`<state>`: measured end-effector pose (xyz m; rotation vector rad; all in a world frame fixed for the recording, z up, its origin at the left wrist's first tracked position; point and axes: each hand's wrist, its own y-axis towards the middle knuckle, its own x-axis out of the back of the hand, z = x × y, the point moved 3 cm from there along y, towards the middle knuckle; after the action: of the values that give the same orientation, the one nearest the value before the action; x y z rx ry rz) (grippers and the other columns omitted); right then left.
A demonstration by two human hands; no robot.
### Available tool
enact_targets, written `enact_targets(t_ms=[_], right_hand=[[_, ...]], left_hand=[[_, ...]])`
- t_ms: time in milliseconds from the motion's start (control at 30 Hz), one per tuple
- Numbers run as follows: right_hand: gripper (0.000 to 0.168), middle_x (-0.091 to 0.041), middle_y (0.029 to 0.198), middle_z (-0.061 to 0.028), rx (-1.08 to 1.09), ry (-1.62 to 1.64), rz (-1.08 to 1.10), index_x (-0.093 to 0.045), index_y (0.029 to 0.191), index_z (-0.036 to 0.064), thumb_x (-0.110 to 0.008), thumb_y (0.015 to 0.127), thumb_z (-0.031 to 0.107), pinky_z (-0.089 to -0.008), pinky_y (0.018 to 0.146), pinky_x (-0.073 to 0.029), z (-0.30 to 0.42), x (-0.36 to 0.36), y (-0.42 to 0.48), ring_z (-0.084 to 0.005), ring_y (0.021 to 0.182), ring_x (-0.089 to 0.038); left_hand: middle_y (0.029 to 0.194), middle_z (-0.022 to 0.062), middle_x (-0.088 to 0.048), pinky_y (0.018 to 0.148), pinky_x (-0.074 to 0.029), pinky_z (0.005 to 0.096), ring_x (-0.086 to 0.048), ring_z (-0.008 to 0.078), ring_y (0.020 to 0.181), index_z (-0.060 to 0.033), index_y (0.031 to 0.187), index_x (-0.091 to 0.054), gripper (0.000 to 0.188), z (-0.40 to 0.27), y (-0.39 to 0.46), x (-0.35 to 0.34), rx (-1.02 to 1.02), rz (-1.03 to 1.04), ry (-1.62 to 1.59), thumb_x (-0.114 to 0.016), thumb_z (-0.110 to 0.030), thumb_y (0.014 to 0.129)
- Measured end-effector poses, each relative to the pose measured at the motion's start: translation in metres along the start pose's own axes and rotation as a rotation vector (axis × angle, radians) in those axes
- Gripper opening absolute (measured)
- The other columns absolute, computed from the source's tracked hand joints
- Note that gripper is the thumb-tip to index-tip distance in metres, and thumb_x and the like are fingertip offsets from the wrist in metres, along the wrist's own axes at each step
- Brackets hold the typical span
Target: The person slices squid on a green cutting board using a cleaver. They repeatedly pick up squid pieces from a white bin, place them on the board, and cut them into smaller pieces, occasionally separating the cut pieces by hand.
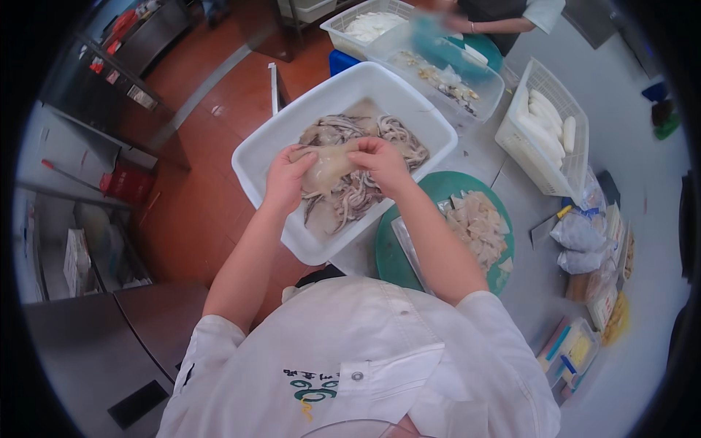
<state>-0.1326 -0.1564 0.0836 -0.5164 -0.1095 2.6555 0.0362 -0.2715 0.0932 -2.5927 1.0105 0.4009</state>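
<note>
Between my two hands a pale, glossy piece of squid (pixel 327 164) is stretched out. My left hand (pixel 286 178) pinches its left end, and my right hand (pixel 381 164) pinches its right end, thumbs on top. Below the hands is a white plastic tub (pixel 258 141) holding squid tentacles (pixel 356 200) and more squid pieces in cloudy liquid. A round green cutting board (pixel 390 241) lies to the right, partly behind my right forearm, with cut pale squid pieces (pixel 477 224) on it. A flat metal blade (pixel 411 254) also rests on the board.
A white basket (pixel 569 164) of long white pieces stands at the right. A clear tub (pixel 487 109) of scraps is behind the white tub, beside a co-worker's arm (pixel 501 26) over another green board. Knife (pixel 550 222) and bagged food (pixel 579 241) lie on the steel counter (pixel 528 191).
</note>
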Motion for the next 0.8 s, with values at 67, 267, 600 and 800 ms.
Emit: enact_targets(t_ms=[67, 267, 600, 800], right_hand=[[0.018, -0.07, 0.097, -0.0053, -0.027, -0.085, -0.048, -0.067, 0.106, -0.001, -0.068, 0.089, 0.005, -0.0266, 0.08, -0.052, -0.004, 0.006, -0.002, -0.0118, 0.087, -0.065], [0.015, -0.069, 0.094, -0.0029, 0.066, -0.178, -0.063, -0.068, 0.105, 0.001, -0.064, 0.093, 0.007, -0.0256, 0.079, -0.051, 0.0, -0.006, -0.009, -0.01, 0.083, -0.063], [0.017, -0.069, 0.086, -0.0036, 0.179, -0.458, -0.024, -0.071, 0.098, 0.0, -0.07, 0.089, 0.015, -0.0279, 0.073, -0.051, 0.039, -0.025, 0.002, -0.0098, 0.077, -0.062], [0.022, -0.068, 0.084, -0.003, -0.038, -0.728, 0.185, -0.071, 0.1, 0.001, -0.075, 0.085, 0.016, -0.0247, 0.067, -0.049, 0.053, -0.025, 0.012, -0.0086, 0.074, -0.061]], left_hand=[[0.108, 0.0068, -0.067, 0.087, -0.054, 0.0323, -0.064, 0.0155, 0.1, 0.0008, 0.118, -0.058, 0.031, 0.0, -0.002, 0.007, -0.019, -0.061, -0.007, -0.07, -0.012, 0.093], [0.106, 0.0079, -0.068, 0.084, -0.054, 0.0331, -0.065, 0.0164, 0.096, -0.0016, 0.116, -0.061, 0.027, -0.008, -0.017, -0.006, 0.073, -0.005, -0.118, -0.054, -0.024, 0.103], [0.118, 0.0098, -0.065, 0.092, -0.051, 0.0342, -0.063, 0.0204, 0.107, -0.0026, 0.131, -0.055, 0.036, 0.017, 0.004, 0.036, 0.066, -0.217, 0.23, -0.058, -0.018, 0.098], [0.118, 0.013, -0.067, 0.092, -0.05, 0.0345, -0.063, 0.0226, 0.108, -0.0017, 0.127, -0.06, 0.055, -0.013, -0.008, -0.029, -0.433, 0.108, 0.496, -0.078, -0.018, 0.078]])
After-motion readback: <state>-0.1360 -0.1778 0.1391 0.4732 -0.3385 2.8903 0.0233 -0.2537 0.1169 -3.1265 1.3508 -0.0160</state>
